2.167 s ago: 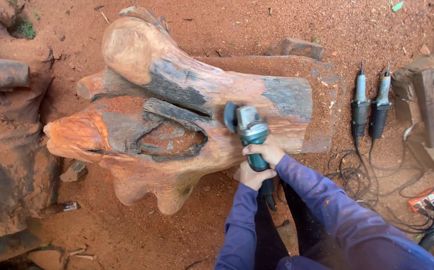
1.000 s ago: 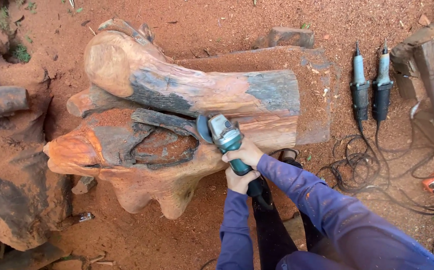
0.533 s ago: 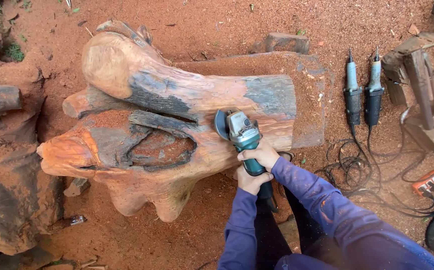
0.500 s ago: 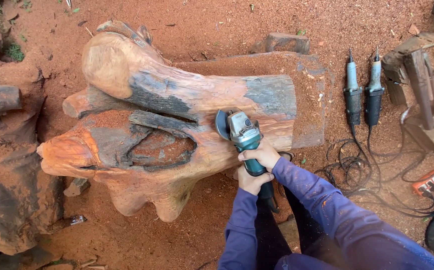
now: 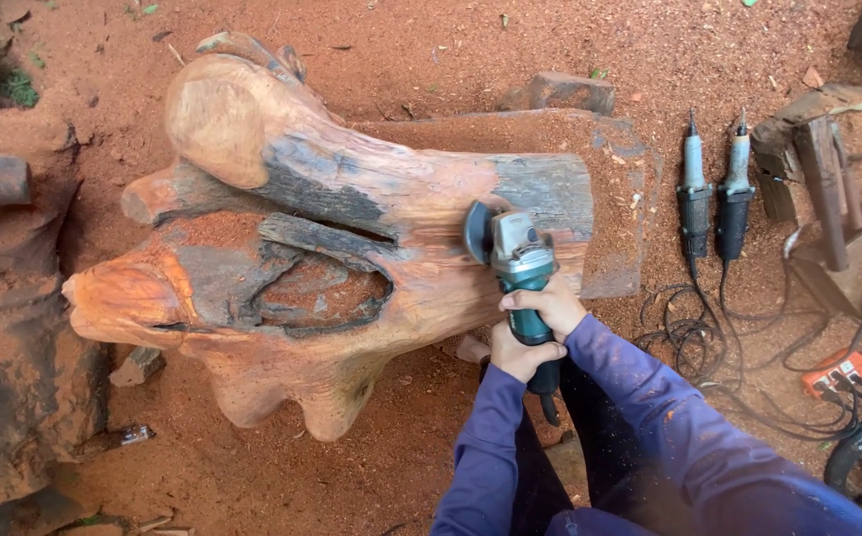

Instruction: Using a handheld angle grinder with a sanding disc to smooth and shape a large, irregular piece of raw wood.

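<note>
On 1 log (image 5: 351, 218): 1 grinder (image 5: 510, 258), 2 hands.

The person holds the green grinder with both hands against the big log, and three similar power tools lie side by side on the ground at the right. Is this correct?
Not quite. The head view shows two power tools lying there, not three. The rest holds: left hand and right hand grip the green grinder against the log.

Outdoor yard, daylight. Ground (image 5: 431, 50): red dirt w/ sawdust. Rt: two idle tools (image 5: 714, 194), tangled cords (image 5: 729, 347), wooden frame (image 5: 828, 179). Left: weathered stumps (image 5: 14, 397).
</note>
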